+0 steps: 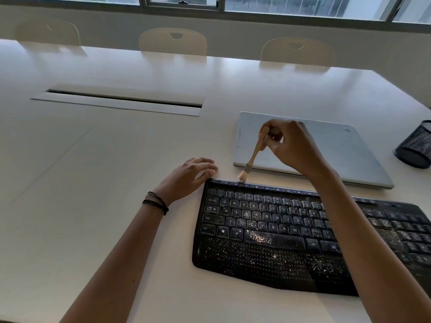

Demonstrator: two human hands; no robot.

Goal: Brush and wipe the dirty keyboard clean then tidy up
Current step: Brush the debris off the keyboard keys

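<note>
Head view looks down on my right hand [291, 145], fingers and thumb pinched round the top of the wooden handle of a small brush [253, 157]. The brush hangs tilted, its pale bristles down at the far edge of the keyboard [279, 229], over the function row near the left end. My left hand [193, 176] rests on the table [116, 159] just beside the keyboard's far left corner, fingers loosely curled and holding nothing. Whether the fingertips actually touch the corner I cannot quite tell, since the bristles and that edge are a little blurred. The keyboard lies in front of me, black and speckled with pale crumbs [258, 238] across the letter keys, the space bar and the palm rest, so I judge that I am at the brushing step, with most of it to do. Next I think I need short, light strokes row by row, working the bristles between the keys and sweeping the grit one way off the board, while my left hand steadies it. A closed laptop [338, 155] lies just behind the keyboard, with a mesh pen cup [417, 148] at the right edge, and I would keep the dust away from both. Wiping and tidying come after.
</note>
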